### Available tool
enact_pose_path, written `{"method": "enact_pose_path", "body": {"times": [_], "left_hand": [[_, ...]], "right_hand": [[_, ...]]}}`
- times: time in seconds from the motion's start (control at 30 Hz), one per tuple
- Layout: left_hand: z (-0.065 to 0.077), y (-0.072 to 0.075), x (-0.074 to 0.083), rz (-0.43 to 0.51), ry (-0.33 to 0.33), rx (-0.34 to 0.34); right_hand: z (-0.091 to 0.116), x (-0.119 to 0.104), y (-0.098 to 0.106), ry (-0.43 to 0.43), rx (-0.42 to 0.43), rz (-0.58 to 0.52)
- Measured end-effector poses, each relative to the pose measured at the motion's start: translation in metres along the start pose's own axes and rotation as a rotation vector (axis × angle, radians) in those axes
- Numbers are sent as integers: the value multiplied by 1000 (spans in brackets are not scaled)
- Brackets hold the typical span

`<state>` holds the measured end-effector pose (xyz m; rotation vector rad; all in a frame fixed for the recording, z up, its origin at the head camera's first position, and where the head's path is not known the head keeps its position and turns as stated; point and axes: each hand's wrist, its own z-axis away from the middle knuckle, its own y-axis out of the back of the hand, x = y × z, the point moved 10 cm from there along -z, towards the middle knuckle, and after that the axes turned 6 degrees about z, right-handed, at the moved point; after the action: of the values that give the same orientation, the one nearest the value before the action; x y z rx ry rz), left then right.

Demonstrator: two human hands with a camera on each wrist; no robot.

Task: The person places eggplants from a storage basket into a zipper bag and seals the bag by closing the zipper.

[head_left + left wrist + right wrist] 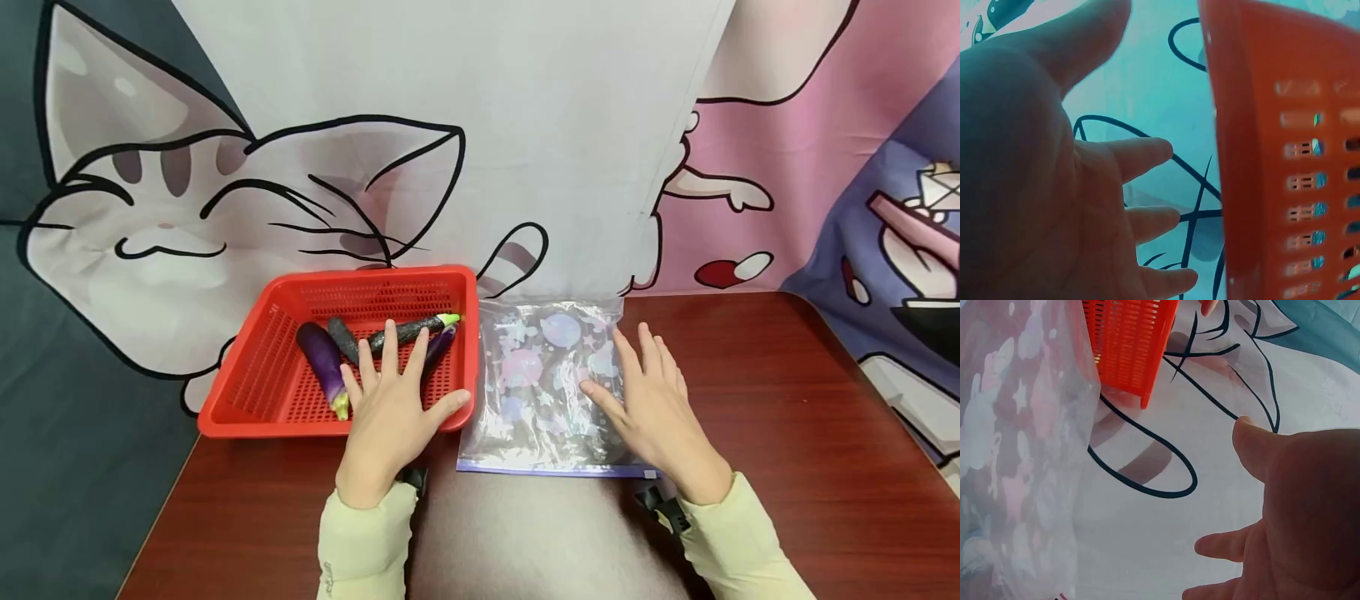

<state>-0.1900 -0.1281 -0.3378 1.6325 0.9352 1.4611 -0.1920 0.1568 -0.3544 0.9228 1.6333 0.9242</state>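
Note:
In the head view my left hand (pixel 390 412) hovers with spread fingers over the near right part of a red plastic basket (pixel 247 429). Inside it lie a thick purple eggplant (pixel 321 358), a dark green zucchini (pixel 408 332) with a pale green end, a dark piece (pixel 342 340) and a slim purple eggplant (pixel 440 350), partly hidden by my fingers. To the right, a clear zip bag (pixel 551 392) with pastel planet and star prints lies flat. My right hand (pixel 656 408), fingers extended, is above its right edge. Neither hand holds anything.
Basket and bag stand side by side on a reddish-brown table (pixel 780 417). Behind them hangs a cloth (pixel 525 125) with cartoon animals. The bag's purple zip strip (pixel 551 471) faces the near side, with a slider at its right end.

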Motion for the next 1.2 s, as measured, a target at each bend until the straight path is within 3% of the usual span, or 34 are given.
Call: {"method": "enact_pose_path", "body": {"times": [0.17,0.4,0.8,1.0,1.2], "left_hand": [[-1,6,-3,-15,6,-14],[-6,12,-2,25,-19,-87],[-12,28,4,-30,-62,-142],[-18,35,8,-56,-90,-171],[-30,38,4,-75,-78,-210]], "right_hand": [[1,0,0,10,2,10],[2,-1,3,36,18,20],[10,-4,-3,82,1,54],[13,-7,-12,123,-36,87],[16,-13,-26,190,-128,107]]}}
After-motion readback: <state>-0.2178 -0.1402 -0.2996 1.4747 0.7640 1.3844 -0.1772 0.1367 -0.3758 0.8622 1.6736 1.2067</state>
